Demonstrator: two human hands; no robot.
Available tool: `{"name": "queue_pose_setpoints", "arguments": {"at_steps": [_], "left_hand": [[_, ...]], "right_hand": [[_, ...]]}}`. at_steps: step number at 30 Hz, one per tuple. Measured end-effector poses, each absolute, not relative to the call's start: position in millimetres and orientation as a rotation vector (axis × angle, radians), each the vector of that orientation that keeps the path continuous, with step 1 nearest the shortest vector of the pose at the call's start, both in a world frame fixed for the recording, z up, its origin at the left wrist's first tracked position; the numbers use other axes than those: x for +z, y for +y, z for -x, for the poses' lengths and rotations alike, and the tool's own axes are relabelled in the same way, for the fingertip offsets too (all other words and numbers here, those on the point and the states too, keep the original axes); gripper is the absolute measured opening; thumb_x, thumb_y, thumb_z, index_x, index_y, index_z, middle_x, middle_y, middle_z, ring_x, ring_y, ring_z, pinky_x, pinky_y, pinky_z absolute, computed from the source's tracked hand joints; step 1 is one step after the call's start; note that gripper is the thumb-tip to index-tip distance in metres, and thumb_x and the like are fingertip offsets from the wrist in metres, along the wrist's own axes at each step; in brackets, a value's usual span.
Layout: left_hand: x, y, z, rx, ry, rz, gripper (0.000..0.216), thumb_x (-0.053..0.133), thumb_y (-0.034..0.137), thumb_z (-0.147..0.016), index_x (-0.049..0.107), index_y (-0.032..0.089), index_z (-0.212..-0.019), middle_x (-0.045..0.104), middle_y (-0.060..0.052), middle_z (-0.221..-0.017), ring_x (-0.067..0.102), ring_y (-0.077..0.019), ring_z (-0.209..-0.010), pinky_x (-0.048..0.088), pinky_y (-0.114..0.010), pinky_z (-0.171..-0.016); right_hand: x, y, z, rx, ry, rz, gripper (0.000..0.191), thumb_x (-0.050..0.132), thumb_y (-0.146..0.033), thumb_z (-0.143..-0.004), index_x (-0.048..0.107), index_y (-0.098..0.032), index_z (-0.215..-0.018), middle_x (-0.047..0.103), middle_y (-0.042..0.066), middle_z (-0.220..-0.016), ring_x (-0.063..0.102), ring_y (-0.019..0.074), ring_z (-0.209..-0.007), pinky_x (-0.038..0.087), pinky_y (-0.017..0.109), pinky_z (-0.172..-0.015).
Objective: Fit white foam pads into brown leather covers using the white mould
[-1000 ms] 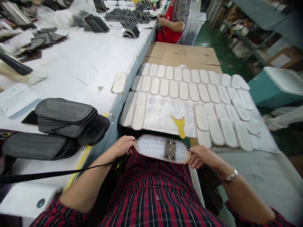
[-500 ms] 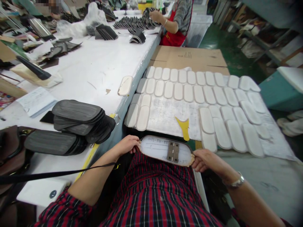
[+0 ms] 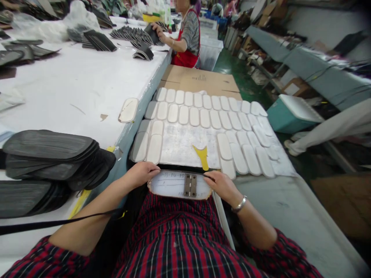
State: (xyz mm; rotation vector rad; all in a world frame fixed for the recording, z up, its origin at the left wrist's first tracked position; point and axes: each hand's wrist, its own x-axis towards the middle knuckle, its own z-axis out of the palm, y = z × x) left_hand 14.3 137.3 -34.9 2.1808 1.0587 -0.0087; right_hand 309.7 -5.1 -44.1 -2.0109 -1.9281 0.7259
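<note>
Against my stomach I hold a white oval template [image 3: 174, 184] with a metal hinge [image 3: 190, 185] screwed to its middle and faint writing along its top. My left hand [image 3: 142, 172] is closed on its left end. My right hand [image 3: 222, 185] is closed on its right end, and a thin dark edge runs from those fingers along the top. Just beyond the template a yellow scraper [image 3: 202, 155] lies on a white board [image 3: 182, 143].
Rows of white oval pads [image 3: 203, 112] cover the board, with cardboard [image 3: 197, 79] behind. Stacks of dark soles [image 3: 52, 154] lie on the white table [image 3: 72, 88] at left; one pale pad [image 3: 128, 109] sits at its edge. A person in a red apron [image 3: 185, 38] works farther along. A teal bin [image 3: 292, 114] stands at right.
The view has lifted and swung right. My right hand has slid from the template's outer end up onto its top right edge. The person at the back now handles dark soles.
</note>
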Motion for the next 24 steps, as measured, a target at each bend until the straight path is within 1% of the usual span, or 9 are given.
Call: {"name": "queue_pose_setpoints", "arguments": {"at_steps": [2,5,8,11,14,18,21,23,24], "left_hand": [[-39.6,138.7,-15.7,-0.007,1.059,-2.191,0.029,0.049,0.038,-0.076,0.070,0.021,-0.085,0.069,-0.005,-0.088,0.059,-0.0205,-0.085,0.040,-0.026,-0.079],[-45.4,137.7,-15.9,0.015,1.038,-2.256,0.033,0.045,0.040,-0.078,0.070,0.020,-0.088,0.068,-0.006,-0.091,0.059,-0.0203,-0.088,0.040,-0.026,-0.081],[-46.0,135.5,-17.7,0.049,1.030,-2.253,0.035,0.044,0.040,-0.079,0.069,0.019,-0.089,0.068,-0.006,-0.090,0.059,-0.0204,-0.086,0.040,-0.027,-0.080],[-42.2,134.4,-21.6,0.063,1.068,-2.177,0.029,0.048,0.039,-0.075,0.070,0.020,-0.078,0.068,-0.005,-0.081,0.060,-0.0200,-0.080,0.041,-0.026,-0.074],[-38.9,135.2,-24.5,0.042,1.085,-2.130,0.024,0.052,0.037,-0.071,0.069,0.020,-0.069,0.067,-0.004,-0.071,0.060,-0.0196,-0.076,0.042,-0.024,-0.070],[-36.3,137.6,-24.8,0.002,1.061,-2.159,0.022,0.052,0.034,-0.071,0.069,0.020,-0.071,0.068,-0.004,-0.073,0.060,-0.0201,-0.078,0.042,-0.024,-0.072],[-32.3,138.6,-25.0,-0.061,0.947,-2.238,0.026,0.050,0.028,-0.070,0.069,0.020,-0.086,0.069,-0.005,-0.089,0.060,-0.0210,-0.088,0.042,-0.026,-0.081],[-29.9,138.4,-27.5,-0.108,0.855,-2.268,0.036,0.051,0.022,-0.068,0.066,0.018,-0.100,0.066,-0.007,-0.103,0.058,-0.0213,-0.096,0.040,-0.027,-0.087],[-29.6,138.1,-30.0,-0.113,0.821,-2.272,0.041,0.051,0.020,-0.067,0.064,0.017,-0.106,0.064,-0.007,-0.107,0.057,-0.0212,-0.100,0.039,-0.027,-0.089]], "right_hand": [[-46.7,-5.3,-306.8,0.702,-1.922,2.004,0.027,0.042,-0.031,-0.088,0.064,-0.020,-0.100,0.064,0.005,-0.093,0.056,0.0160,-0.089,0.039,0.025,-0.080],[-47.5,-4.9,-302.0,0.652,-1.919,2.016,0.027,0.042,-0.032,-0.089,0.063,-0.020,-0.102,0.063,0.004,-0.092,0.056,0.0149,-0.088,0.038,0.023,-0.079],[-46.0,-2.5,-297.6,0.611,-1.957,2.079,0.027,0.039,-0.031,-0.091,0.064,-0.019,-0.091,0.063,0.005,-0.087,0.055,0.0144,-0.085,0.036,0.022,-0.078],[-45.3,0.1,-295.2,0.577,-1.998,2.145,0.031,0.037,-0.031,-0.091,0.062,-0.018,-0.078,0.062,0.004,-0.081,0.054,0.0143,-0.080,0.035,0.022,-0.075],[-46.0,1.3,-295.3,0.567,-2.037,2.127,0.031,0.037,-0.030,-0.091,0.060,-0.017,-0.073,0.062,0.004,-0.078,0.054,0.0139,-0.077,0.034,0.022,-0.072],[-46.7,2.6,-299.2,0.604,-2.044,2.129,0.032,0.038,-0.029,-0.090,0.060,-0.016,-0.071,0.062,0.004,-0.076,0.054,0.0137,-0.074,0.035,0.022,-0.070],[-46.4,4.7,-303.8,0.772,-2.025,2.033,0.028,0.040,-0.029,-0.088,0.064,-0.017,-0.080,0.064,0.004,-0.083,0.056,0.0144,-0.080,0.038,0.022,-0.075],[-46.0,7.0,-305.2,0.881,-1.970,1.904,0.025,0.046,-0.030,-0.085,0.064,-0.017,-0.096,0.064,0.005,-0.098,0.056,0.0153,-0.091,0.039,0.024,-0.081],[-45.8,8.6,-304.7,0.910,-1.939,1.855,0.028,0.049,-0.031,-0.083,0.062,-0.017,-0.104,0.063,0.005,-0.105,0.055,0.0159,-0.096,0.039,0.024,-0.084]]}}
